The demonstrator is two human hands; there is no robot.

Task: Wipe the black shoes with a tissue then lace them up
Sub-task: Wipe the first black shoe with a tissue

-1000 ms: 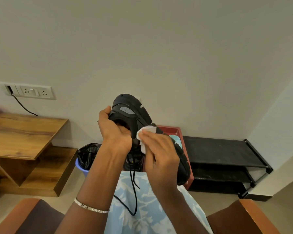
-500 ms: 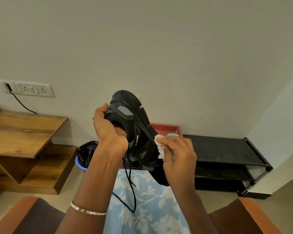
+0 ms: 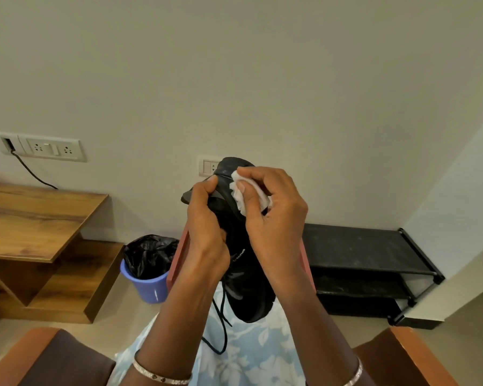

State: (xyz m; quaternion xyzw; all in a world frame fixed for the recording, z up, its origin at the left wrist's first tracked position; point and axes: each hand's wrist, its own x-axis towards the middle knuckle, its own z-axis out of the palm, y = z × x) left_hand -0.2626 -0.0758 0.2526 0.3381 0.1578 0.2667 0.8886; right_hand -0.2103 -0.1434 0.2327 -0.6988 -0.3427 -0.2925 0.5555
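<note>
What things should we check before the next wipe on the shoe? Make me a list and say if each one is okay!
1. Shoe held firmly: ok. The left hand wraps the black shoe at its middle, up in the air.
2. Tissue in hand: ok. The right hand pinches the white tissue.
3. Tissue touching the shoe: ok. It is pressed against the shoe's upper end.
4. Tissue clean enough to go on: cannot tell. Only white folds show; the wiping side is hidden.
5. Laces out of the way: ok. The loose black lace hangs below the shoe, away from the tissue.
6. Laces done up: not ok. They dangle loose.
</note>
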